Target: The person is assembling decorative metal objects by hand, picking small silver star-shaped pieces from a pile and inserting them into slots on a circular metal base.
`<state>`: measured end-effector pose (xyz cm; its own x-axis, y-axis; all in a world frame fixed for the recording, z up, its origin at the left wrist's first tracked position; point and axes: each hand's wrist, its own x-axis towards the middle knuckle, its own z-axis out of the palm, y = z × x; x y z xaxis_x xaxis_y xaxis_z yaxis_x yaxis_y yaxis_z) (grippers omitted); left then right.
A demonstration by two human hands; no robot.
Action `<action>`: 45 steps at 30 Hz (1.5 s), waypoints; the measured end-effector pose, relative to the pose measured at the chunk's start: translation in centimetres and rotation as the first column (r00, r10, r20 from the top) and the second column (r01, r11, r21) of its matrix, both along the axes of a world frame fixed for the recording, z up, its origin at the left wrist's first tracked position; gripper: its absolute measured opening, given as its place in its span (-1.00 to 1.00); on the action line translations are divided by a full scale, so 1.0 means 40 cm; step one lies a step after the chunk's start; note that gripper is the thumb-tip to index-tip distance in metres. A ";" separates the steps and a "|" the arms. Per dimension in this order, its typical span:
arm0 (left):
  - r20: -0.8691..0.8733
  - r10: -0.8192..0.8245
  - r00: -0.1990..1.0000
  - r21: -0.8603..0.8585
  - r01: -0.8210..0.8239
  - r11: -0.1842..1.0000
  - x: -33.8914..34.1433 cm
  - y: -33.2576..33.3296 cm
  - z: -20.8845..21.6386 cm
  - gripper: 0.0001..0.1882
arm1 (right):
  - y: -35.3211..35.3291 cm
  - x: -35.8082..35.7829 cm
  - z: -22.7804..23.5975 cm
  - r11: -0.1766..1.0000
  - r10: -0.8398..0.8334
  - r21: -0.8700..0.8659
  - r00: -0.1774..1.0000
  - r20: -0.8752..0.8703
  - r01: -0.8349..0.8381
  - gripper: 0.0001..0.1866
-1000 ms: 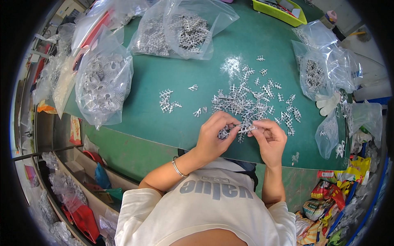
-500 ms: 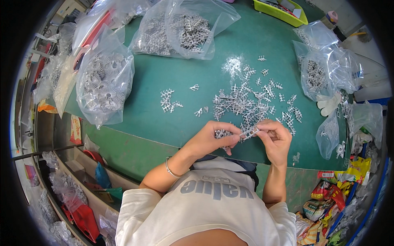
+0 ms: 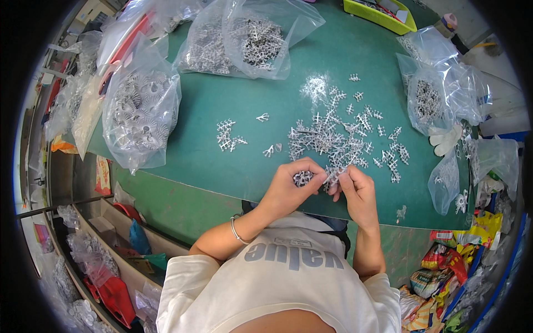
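A: What just changed?
B: Your right hand (image 3: pixel 361 195) has drawn closer to your left hand (image 3: pixel 288 188); its fingers pinch a branched silvery piece (image 3: pixel 333 176) between them. Your left fingers curl round a clutch of pieces (image 3: pixel 302 178).
A: Meaning?
B: Probably you're not finished with that piece. The loose pile (image 3: pixel 325 137) lies at twelve o'clock from it on the tabletop (image 3: pixel 222 100).

A white T-shirt (image 3: pixel 272 288) bears grey lettering (image 3: pixel 294 257), worn with a silvery bangle (image 3: pixel 236 231) and seemingly dark trousers (image 3: pixel 335 225).
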<state>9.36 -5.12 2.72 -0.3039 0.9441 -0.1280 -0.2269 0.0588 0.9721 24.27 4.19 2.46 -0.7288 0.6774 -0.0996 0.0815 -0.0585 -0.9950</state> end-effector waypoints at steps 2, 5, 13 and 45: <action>0.323 -0.050 0.945 -0.091 0.083 0.992 -0.002 -0.002 -0.004 -0.89 | -0.011 -0.007 0.009 0.998 -0.056 0.008 0.998 -0.012 0.056 -0.73; 0.418 -0.103 0.903 -0.098 0.158 0.983 -0.006 -0.006 -0.023 -0.83 | -0.015 -0.010 0.006 0.986 -0.064 0.149 0.997 -0.041 0.070 -0.70; 0.668 -0.248 0.701 -0.030 0.358 0.933 -0.027 -0.014 -0.041 -0.77 | -0.018 -0.006 -0.007 0.988 -0.066 0.140 0.998 0.006 0.064 -0.68; -0.103 -0.001 0.995 0.059 0.007 0.998 0.002 -0.019 0.014 -0.95 | -0.056 0.002 -0.010 0.959 -0.172 0.214 0.981 -0.089 0.188 -0.61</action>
